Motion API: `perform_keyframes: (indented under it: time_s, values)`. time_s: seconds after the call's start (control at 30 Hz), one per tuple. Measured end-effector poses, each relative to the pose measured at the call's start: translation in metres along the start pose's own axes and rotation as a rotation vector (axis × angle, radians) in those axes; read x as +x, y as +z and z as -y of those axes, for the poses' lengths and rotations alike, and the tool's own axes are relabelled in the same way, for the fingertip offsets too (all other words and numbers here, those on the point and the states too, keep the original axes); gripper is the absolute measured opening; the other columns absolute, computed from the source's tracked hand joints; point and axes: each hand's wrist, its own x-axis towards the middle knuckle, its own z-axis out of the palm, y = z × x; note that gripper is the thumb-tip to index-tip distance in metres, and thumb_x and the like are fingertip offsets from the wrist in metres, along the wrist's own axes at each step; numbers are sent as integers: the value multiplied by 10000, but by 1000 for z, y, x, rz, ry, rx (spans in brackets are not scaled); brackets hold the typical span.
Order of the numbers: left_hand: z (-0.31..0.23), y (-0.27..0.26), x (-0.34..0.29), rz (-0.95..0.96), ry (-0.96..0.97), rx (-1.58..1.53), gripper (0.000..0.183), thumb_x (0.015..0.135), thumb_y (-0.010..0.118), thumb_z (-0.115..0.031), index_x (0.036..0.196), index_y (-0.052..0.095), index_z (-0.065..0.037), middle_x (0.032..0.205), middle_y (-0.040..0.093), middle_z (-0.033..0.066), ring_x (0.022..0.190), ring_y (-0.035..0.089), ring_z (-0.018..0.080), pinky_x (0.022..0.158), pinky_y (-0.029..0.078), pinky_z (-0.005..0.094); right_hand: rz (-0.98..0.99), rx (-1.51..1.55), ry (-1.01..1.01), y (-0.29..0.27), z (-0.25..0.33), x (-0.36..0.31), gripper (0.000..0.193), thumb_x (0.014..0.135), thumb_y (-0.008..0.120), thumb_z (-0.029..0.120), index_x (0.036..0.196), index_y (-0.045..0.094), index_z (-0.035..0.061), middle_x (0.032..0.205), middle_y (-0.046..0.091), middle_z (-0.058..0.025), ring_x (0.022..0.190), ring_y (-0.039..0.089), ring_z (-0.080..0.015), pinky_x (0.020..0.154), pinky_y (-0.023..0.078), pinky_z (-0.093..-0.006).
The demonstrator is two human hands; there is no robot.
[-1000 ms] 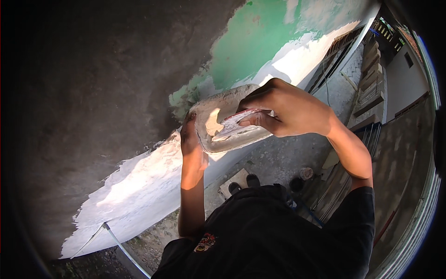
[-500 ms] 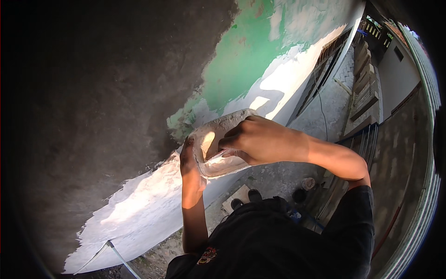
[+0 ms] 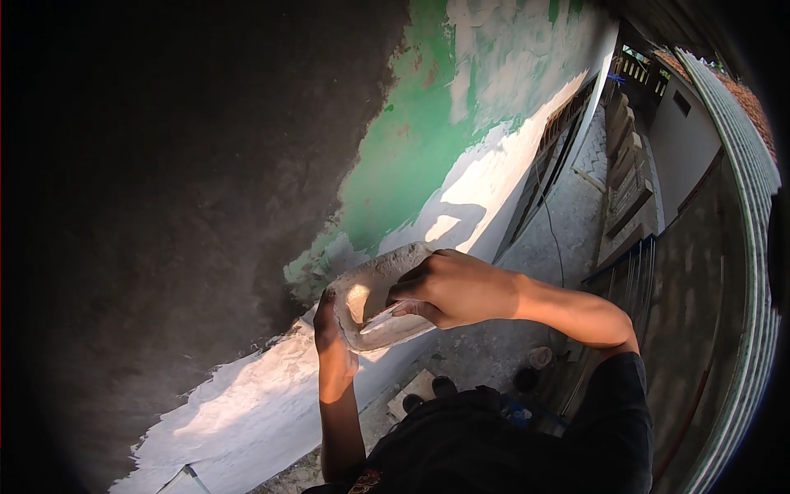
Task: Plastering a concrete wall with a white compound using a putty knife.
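Observation:
A rectangular tub (image 3: 380,267), crusted with pale putty and partly sunlit inside, is held up in front of the wall. My left hand (image 3: 332,336) grips its left end, the fingers out of sight behind the rim. My right hand (image 3: 462,288) reaches in over the right side of the tub, fingers bent and closed. Under those fingers shows the pale edge of a thin flat putty scraper (image 3: 380,318), its blade inside the tub; the handle is hidden in the hand. Beside the tub, the wall carries a white coated strip (image 3: 239,420) and a green painted patch (image 3: 391,181).
Dark bare wall (image 3: 189,198) fills the left. Below, my feet (image 3: 443,387) are near a light block (image 3: 414,390) on the concrete ground. A cable (image 3: 553,239) runs along the floor. Stacked blocks (image 3: 629,185) line the passage at right, beside corrugated sheeting (image 3: 745,214).
The tub and both hands sit lower in the picture, while the surroundings have shifted left as the view turned. My right hand remains in the tub with the scraper.

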Motion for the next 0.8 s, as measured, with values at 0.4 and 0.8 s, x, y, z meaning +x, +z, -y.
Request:
perform_keyframes:
  time_s: [0.4,0.8]
  values:
    - [-32,47,26,-152,-18,11,540,937,556,-395,1337,496,-38,1324,549,65,1218,518,205,1040,387,351,-745,1020,341,-54,-61,9,158,950,622,146,1032,638,12,898,661,-1,747,584,-51,648,491,-232]
    - [-25,32,27,-271,-42,96,627,893,583,-432,1387,459,-66,1426,461,51,1325,403,200,1105,244,423,-1654,-335,314,-192,-146,79,172,870,572,81,909,665,-59,775,648,-256,669,638,-384,645,505,-409]
